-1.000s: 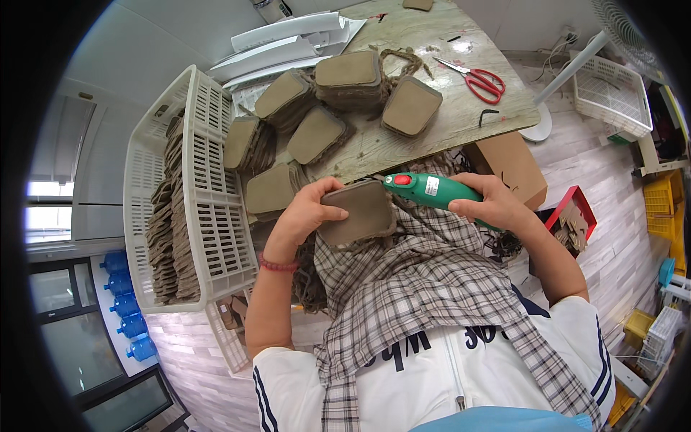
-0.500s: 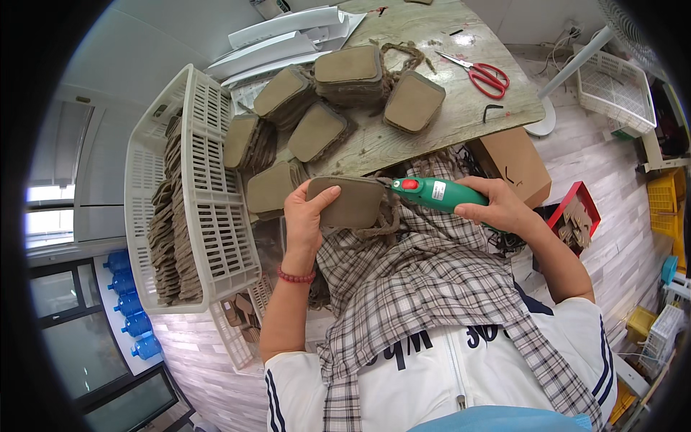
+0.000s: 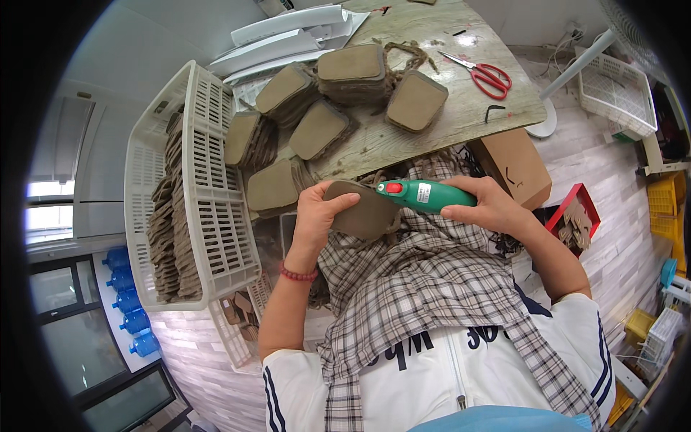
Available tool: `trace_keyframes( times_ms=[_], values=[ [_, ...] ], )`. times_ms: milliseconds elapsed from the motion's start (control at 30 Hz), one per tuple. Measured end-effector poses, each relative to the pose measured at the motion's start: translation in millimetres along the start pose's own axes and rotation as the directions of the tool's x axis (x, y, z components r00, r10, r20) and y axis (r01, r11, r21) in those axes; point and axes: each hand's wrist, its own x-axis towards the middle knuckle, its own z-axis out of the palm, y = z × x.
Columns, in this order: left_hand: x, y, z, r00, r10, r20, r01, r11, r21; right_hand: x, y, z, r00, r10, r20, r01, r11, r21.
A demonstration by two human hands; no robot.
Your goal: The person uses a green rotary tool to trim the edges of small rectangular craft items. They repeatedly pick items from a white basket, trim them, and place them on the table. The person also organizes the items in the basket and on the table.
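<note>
Between thumb and fingers my left hand [image 3: 321, 216] grips an olive-brown pad [image 3: 366, 214] with rounded corners, held tilted above my lap. My right hand [image 3: 488, 205] is wrapped round a green handheld electric cutter [image 3: 430, 195] with a red switch. The cutter's front end meets the pad's upper edge; its blade is hard to make out there. Strips of the same brown material hang by the pad's right side. Close beyond my left hand lies a stack of similar pads [image 3: 273, 186] at the table's near edge.
More pad stacks [image 3: 350, 65] cover the table [image 3: 461, 108], with red-handled scissors [image 3: 484, 75] and a black hex key [image 3: 494, 111] at right. A white plastic crate [image 3: 223, 245] full of pads stands at left. Right of my lap are a cardboard box [image 3: 529, 169] and a red box [image 3: 592, 223].
The pad has turned and tilted in my left hand. My right hand has brought the cutter slightly left along the pad's upper edge.
</note>
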Motion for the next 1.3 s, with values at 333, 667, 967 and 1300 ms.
trace_keyframes(
  times_ms=[333, 667, 967, 1300],
  values=[
    [-5, 9, -14, 0.995, -0.085, 0.060, 0.077, 0.988, 0.131, 38, -22, 16, 0.992, -0.118, 0.055, 0.117, 0.993, 0.018],
    [29, 11, -160, 0.777, 0.500, -0.382, -0.061, 0.664, 0.745, 27, 9, 12, 0.987, 0.097, -0.129, -0.061, 0.963, 0.262],
    [108, 5, -70, 0.812, 0.570, 0.128, 0.034, -0.264, 0.964, 14, 30, 18, 0.969, 0.104, -0.225, -0.046, 0.967, 0.249],
    [112, 16, -49, 0.799, 0.600, -0.045, 0.071, -0.020, 0.997, 8, 36, 19, 0.950, 0.127, -0.286, -0.055, 0.967, 0.248]
  ],
)
